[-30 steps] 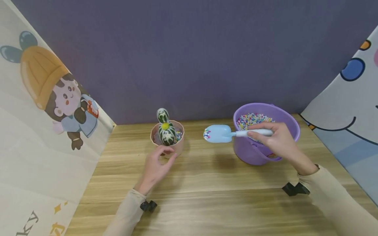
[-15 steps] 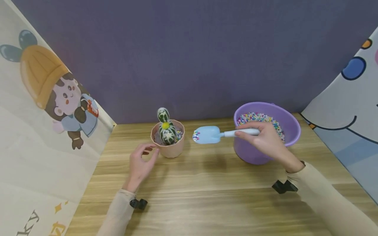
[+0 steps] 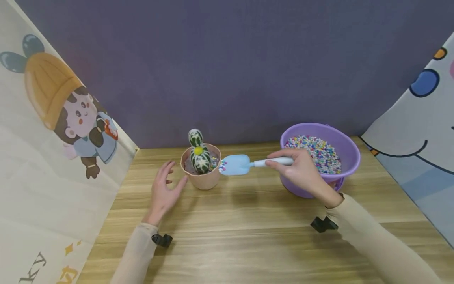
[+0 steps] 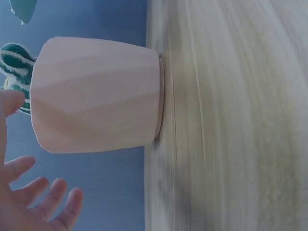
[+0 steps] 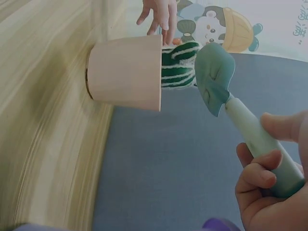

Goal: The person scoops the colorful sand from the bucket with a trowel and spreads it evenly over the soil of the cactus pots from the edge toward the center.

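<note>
My right hand (image 3: 299, 169) grips the white handle of a light blue toy shovel (image 3: 237, 165). A few coloured beads (image 3: 222, 165) lie at the tip of its blade, which overlaps the right rim of a pink flowerpot (image 3: 203, 181) in the head view. In the pot stands a striped green cactus (image 3: 200, 159) with a yellow bloom, some beads around its foot. The right wrist view shows the shovel (image 5: 214, 72) above the pot's rim. My left hand (image 3: 164, 193) is left of the pot, fingers spread and holding nothing; the left wrist view has its fingers (image 4: 53, 197) beside the pot.
A purple bucket (image 3: 298, 185) of many coloured beads (image 3: 320, 156) stands on the right, behind my right hand. The wooden table (image 3: 230, 244) meets a dark blue back wall (image 3: 230, 71). Printed panels with cartoon figures flank it on both sides.
The right hand has carried the shovel with its beads left from over the bucket to the pot's rim. The left hand has drawn back left from the pot and spread its fingers.
</note>
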A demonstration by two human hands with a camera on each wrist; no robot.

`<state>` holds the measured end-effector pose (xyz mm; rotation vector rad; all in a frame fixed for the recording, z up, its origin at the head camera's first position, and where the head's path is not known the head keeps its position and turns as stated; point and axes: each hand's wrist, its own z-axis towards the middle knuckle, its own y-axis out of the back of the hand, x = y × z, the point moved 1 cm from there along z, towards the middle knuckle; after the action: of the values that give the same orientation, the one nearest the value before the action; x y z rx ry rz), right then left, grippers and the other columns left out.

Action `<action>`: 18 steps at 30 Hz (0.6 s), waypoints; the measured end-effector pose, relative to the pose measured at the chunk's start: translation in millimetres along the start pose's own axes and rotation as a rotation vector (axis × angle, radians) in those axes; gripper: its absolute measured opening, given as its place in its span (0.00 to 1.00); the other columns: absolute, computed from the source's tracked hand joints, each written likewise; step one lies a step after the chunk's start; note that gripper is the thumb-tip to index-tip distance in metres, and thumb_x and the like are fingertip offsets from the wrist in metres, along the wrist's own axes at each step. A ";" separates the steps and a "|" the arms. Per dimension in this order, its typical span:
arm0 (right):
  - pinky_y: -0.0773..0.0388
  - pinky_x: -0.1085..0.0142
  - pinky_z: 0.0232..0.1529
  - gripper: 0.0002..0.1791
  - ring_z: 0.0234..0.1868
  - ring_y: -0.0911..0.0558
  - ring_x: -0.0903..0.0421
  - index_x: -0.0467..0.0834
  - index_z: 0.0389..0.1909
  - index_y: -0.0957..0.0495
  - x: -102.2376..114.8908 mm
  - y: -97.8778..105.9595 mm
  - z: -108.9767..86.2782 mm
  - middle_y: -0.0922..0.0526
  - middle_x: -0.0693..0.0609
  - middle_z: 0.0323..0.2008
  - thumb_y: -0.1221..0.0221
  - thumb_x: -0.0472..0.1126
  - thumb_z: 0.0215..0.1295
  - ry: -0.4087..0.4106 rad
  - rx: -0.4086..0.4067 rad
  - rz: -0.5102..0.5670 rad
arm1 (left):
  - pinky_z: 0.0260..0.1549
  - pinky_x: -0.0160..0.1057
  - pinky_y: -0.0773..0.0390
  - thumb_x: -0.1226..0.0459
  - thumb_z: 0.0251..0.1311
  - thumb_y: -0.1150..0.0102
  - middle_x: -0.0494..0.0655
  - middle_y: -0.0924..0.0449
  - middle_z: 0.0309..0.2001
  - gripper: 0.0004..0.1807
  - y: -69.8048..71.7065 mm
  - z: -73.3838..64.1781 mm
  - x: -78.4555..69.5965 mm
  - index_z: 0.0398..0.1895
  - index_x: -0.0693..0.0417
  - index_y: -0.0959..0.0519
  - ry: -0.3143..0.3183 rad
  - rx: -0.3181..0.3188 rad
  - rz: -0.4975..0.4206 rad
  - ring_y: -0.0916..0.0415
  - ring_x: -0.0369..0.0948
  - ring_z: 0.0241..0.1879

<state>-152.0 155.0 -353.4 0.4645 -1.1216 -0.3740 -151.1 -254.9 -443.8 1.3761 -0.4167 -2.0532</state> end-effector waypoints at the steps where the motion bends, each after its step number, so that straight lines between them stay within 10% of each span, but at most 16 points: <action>1: 0.25 0.71 0.29 0.10 0.26 0.21 0.61 0.41 0.43 0.08 0.6 -2.8 0.3 0.07 0.45 0.38 0.25 0.42 0.64 0.002 0.002 0.003 | 0.55 0.56 0.16 0.57 0.65 0.28 0.57 0.34 0.80 0.39 0.7 1.0 0.7 0.77 0.57 0.30 0.010 0.018 0.005 0.27 0.56 0.67; 18: 0.26 0.68 0.26 0.13 0.23 0.22 0.58 0.41 0.43 0.08 2.2 -35.4 15.4 0.08 0.47 0.32 0.25 0.44 0.62 -0.036 0.038 -0.006 | 0.62 0.61 0.20 0.51 0.64 0.27 0.57 0.41 0.83 0.49 -0.4 15.1 9.0 0.84 0.54 0.40 0.011 0.169 0.020 0.30 0.58 0.71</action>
<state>-167.3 121.5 -365.0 0.4960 -1.1643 -0.3679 -167.3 -261.6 -444.3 1.4744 -0.6096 -2.0314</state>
